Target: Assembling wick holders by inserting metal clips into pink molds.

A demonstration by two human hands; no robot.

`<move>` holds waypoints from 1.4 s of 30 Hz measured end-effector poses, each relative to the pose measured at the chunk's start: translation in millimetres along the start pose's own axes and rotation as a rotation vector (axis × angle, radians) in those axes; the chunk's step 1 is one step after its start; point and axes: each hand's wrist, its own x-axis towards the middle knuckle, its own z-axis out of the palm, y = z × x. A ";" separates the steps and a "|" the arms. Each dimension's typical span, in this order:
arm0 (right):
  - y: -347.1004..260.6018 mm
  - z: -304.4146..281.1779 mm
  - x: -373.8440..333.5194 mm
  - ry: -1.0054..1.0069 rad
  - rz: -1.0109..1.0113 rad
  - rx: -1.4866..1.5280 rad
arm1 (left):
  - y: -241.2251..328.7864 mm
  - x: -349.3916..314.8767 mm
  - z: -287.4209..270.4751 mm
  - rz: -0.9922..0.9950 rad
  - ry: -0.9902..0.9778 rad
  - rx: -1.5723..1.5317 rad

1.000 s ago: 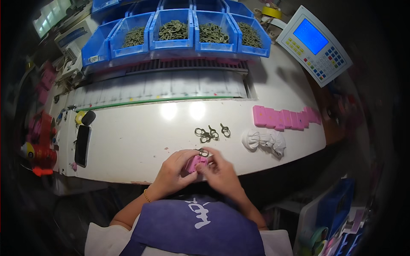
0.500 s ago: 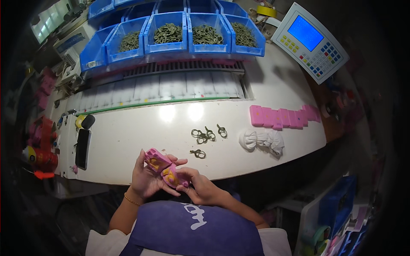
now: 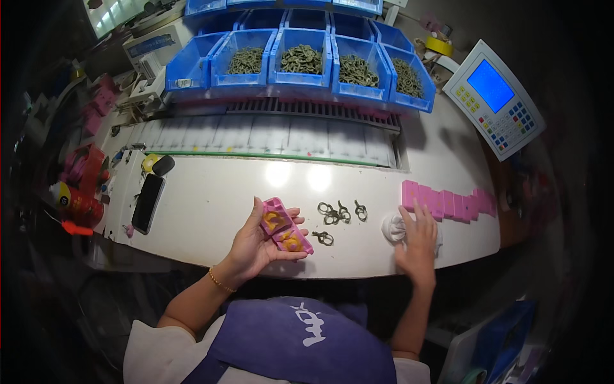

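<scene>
Right hand [image 3: 417,248] moved over white cloth [image 3: 394,229], spread apart, left hand [image 3: 248,248] clasped on opened pink mould [image 3: 283,228]

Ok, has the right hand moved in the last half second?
Yes. Against the fixed blue bins, the right hand has gone rightward, from the open pink mould to the white cloth.

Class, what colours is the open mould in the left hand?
The mould is pink, with yellow patches inside; the head view shows it best.
</scene>
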 end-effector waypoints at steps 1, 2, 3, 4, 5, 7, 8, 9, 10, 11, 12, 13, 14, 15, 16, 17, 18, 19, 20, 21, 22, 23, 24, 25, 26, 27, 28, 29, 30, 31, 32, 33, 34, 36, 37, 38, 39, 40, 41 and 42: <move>23.4 -0.3 -6.2 -0.075 -0.025 -0.064 | -0.2 2.9 0.4 -0.024 0.001 0.002; 34.6 2.1 -9.7 -0.153 -0.053 -0.123 | -0.8 5.8 -1.0 -0.047 0.009 0.003; 40.3 5.9 -13.7 -0.153 -0.051 -0.124 | -1.0 8.3 -2.5 -0.048 0.008 0.003; 42.4 8.9 -15.1 -0.202 -0.080 -0.084 | -0.4 9.7 -5.0 -0.082 0.020 -0.002; 43.2 10.5 -17.1 -0.251 -0.108 -0.044 | -0.2 11.1 -7.5 -0.116 0.032 -0.007; 32.2 11.2 -27.2 -0.168 -0.120 0.027 | -1.1 14.3 -14.7 -0.152 0.044 -0.020; 18.3 9.1 -27.8 -0.085 -0.131 0.097 | -1.5 15.8 -17.6 -0.188 0.056 -0.034; -2.7 5.8 -28.2 0.009 -0.134 0.097 | -1.3 17.9 -19.1 -0.187 0.058 -0.034; -22.8 10.1 -26.3 0.128 -0.186 0.107 | -0.7 19.6 -21.0 -0.208 0.086 -0.021; -44.9 9.5 -23.5 0.247 -0.233 0.104 | 1.6 21.5 -20.0 -0.235 0.100 -0.011; -69.6 13.3 -20.7 0.270 -0.299 0.189 | 1.9 23.9 -19.2 -0.234 0.101 -0.010; -93.8 18.5 -16.9 0.262 -0.399 0.275 | 1.7 26.9 -16.7 -0.232 0.091 -0.019; -111.2 24.5 -12.2 0.179 -0.506 0.349 | 0.5 30.4 -14.4 -0.234 0.076 -0.026; -126.7 29.2 -5.7 -0.025 -0.545 0.322 | -3.2 31.9 -17.2 -0.233 0.078 -0.025; -131.4 41.7 -3.7 -0.131 -0.528 0.358 | -7.7 34.0 -19.3 -0.172 0.071 0.036; -129.8 41.6 -7.2 -0.158 -0.518 0.385 | -10.3 35.1 -20.3 -0.110 0.064 0.097; -129.0 38.7 -10.2 -0.185 -0.508 0.412 | -11.2 33.0 -20.7 -0.111 0.064 0.097; -129.4 34.5 -11.3 -0.185 -0.510 0.414 | -6.5 26.0 -12.3 -0.133 0.097 0.075; -129.5 30.4 -12.6 -0.078 -0.479 0.413 | -3.8 22.5 -7.9 -0.155 0.130 0.053; -129.6 28.9 -13.0 0.029 -0.447 0.410 | -2.9 24.1 -8.6 -0.155 0.132 0.052; -130.4 33.5 -12.8 0.031 -0.446 0.406 | -1.4 26.3 -7.6 -0.111 0.133 0.076; -130.7 44.3 -12.0 -0.057 -0.471 0.426 | -1.2 28.6 -6.8 -0.070 0.134 0.101; -130.4 49.6 -11.2 -0.145 -0.494 0.444 | -2.5 28.8 -6.2 -0.072 0.129 0.103; -130.0 46.2 -9.7 -0.176 -0.496 0.478 | -4.6 26.6 -9.0 -0.118 0.150 0.091; -129.1 39.2 -9.7 -0.178 -0.500 0.482 | -7.3 24.0 -11.4 -0.163 0.171 0.078; -127.9 31.1 -10.1 -0.094 -0.474 0.448 | -11.0 20.9 -12.8 -0.140 0.150 0.090; -126.7 25.5 -10.9 -0.008 -0.441 0.409 | -7.3 22.1 -10.5 -0.142 0.147 0.091; -125.9 27.9 -10.4 0.079 -0.429 0.396 | 0.0 24.4 -7.0 -0.133 0.114 0.068; -124.0 30.2 -10.9 0.080 -0.427 0.393 | 5.7 25.8 -3.5 -0.124 0.080 0.045; -121.5 32.7 -11.6 -0.023 -0.436 0.394 | 8.0 25.3 -0.2 -0.095 0.090 0.065; -118.1 36.0 -12.8 -0.126 -0.443 0.393 | 6.9 25.6 -0.3 -0.095 0.089 0.065; -111.0 41.5 -17.6 -0.151 -0.427 0.426 | 5.0 25.9 -1.1 -0.106 0.113 0.111; -111.1 39.3 -18.3 -0.153 -0.430 0.429 | 3.5 25.5 -2.8 -0.114 0.143 0.155; -114.7 29.5 -18.3 0.011 -0.339 0.372 | 1.7 23.4 2.1 -0.091 0.159 0.152; -118.8 26.4 -15.4 0.062 -0.322 0.366 | 0.4 23.4 5.7 -0.074 0.163 0.153; -124.7 28.8 -13.4 0.063 -0.319 0.363 | -1.4 23.7 6.3 -0.076 0.160 0.154; -131.6 33.0 -11.9 -0.022 -0.370 0.396 | -3.8 24.0 6.2 -0.040 0.142 0.221; -135.9 36.9 -10.2 -0.107 -0.422 0.429 | -6.1 24.0 5.1 -0.002 0.125 0.287; -136.3 39.3 -8.8 -0.149 -0.418 0.447 | -8.8 24.0 1.8 -0.002 0.123 0.287; -133.6 36.2 -9.1 -0.149 -0.416 0.446 | -11.5 24.1 -2.8 -0.042 0.132 0.233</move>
